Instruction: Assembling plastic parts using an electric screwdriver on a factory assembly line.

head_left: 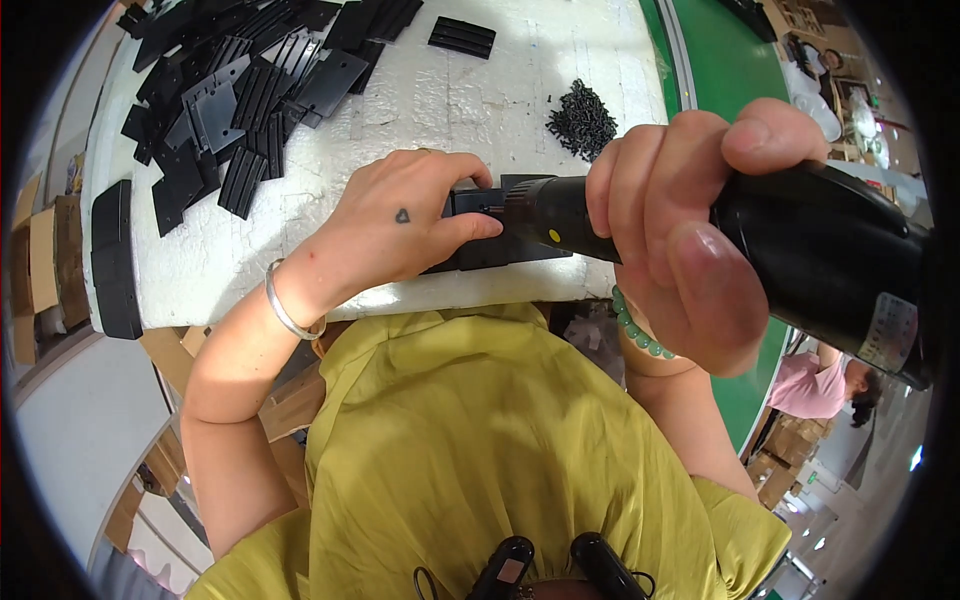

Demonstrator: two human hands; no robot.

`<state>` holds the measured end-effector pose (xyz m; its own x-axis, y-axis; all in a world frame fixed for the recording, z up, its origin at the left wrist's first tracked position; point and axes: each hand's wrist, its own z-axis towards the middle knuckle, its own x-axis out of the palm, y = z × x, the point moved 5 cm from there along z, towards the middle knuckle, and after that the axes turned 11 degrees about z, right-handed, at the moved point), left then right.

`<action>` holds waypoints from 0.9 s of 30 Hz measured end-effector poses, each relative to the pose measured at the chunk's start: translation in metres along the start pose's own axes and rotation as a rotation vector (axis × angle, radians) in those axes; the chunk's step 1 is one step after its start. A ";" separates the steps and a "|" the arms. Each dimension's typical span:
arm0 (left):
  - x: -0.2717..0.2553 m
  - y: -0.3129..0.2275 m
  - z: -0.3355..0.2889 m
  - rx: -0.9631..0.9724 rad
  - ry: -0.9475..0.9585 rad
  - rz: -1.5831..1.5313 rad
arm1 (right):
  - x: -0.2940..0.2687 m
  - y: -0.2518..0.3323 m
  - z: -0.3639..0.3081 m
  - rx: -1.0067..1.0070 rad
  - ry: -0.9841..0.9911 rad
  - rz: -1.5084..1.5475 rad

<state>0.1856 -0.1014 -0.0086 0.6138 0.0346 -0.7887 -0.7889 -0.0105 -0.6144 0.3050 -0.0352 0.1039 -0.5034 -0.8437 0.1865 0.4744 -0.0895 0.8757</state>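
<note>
My right hand is wrapped round a black electric screwdriver, held upright with its narrow end toward the table. Below that end lies a flat black plastic part. My left hand grips a small black piece on top of this part between thumb and fingers. The screwdriver's tip is close beside my left thumb; whether it touches a screw is hidden. A pile of small black screws sits beyond the screwdriver.
Many black ribbed plates are heaped at the far left of the white foam-like worktop. One ribbed plate lies apart at the back. A black part rests at the left edge. Right of the worktop is a green surface; a person is beyond.
</note>
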 end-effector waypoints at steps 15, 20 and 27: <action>0.006 0.005 0.002 -0.086 0.137 -0.034 | 0.026 -0.020 0.006 0.031 0.077 0.002; 0.006 0.006 0.001 -0.018 0.032 -0.033 | 0.024 -0.022 0.007 0.041 0.077 0.010; 0.003 0.003 0.002 -0.024 0.064 -0.029 | 0.013 -0.015 0.007 0.040 -0.002 0.162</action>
<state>0.1851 -0.0990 -0.0121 0.6374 -0.0288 -0.7700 -0.7705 -0.0339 -0.6365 0.2861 -0.0414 0.0967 -0.4240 -0.8443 0.3278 0.5206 0.0689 0.8510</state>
